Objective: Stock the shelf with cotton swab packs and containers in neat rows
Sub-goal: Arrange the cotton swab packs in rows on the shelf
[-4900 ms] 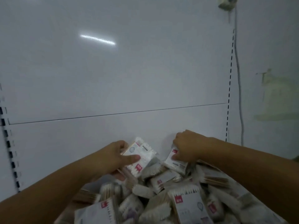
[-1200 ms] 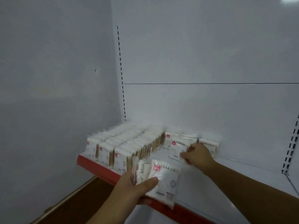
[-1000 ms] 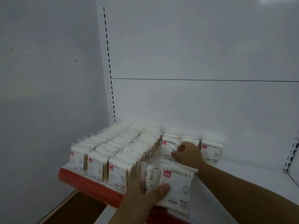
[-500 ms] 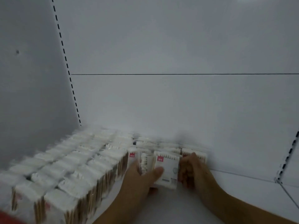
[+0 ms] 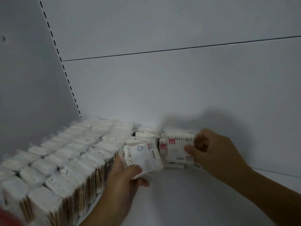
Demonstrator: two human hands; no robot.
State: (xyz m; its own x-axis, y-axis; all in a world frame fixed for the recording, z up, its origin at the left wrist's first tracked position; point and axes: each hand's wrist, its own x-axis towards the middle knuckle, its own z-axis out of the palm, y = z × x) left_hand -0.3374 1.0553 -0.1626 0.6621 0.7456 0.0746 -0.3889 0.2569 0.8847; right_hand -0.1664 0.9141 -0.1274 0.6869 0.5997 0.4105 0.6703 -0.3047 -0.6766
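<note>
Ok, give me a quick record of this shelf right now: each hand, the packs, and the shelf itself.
left hand: grips a tilted bundle of packs
right hand: pinches an upright pack near the back panel
stocked rows: packs standing on end, filling the left side
shelf: white deck, partly stocked

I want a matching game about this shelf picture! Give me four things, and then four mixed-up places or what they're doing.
Things:
1. left hand
2. right hand
3. long rows of packs
4. red shelf edge

Places or states:
A. bottom left corner of the picture
B. pinches an upright pack by the back wall
C. fill the shelf's left side
D. grips a tilted bundle of packs

Pairs: 1-D, 2-B, 3-C, 4-A
</note>
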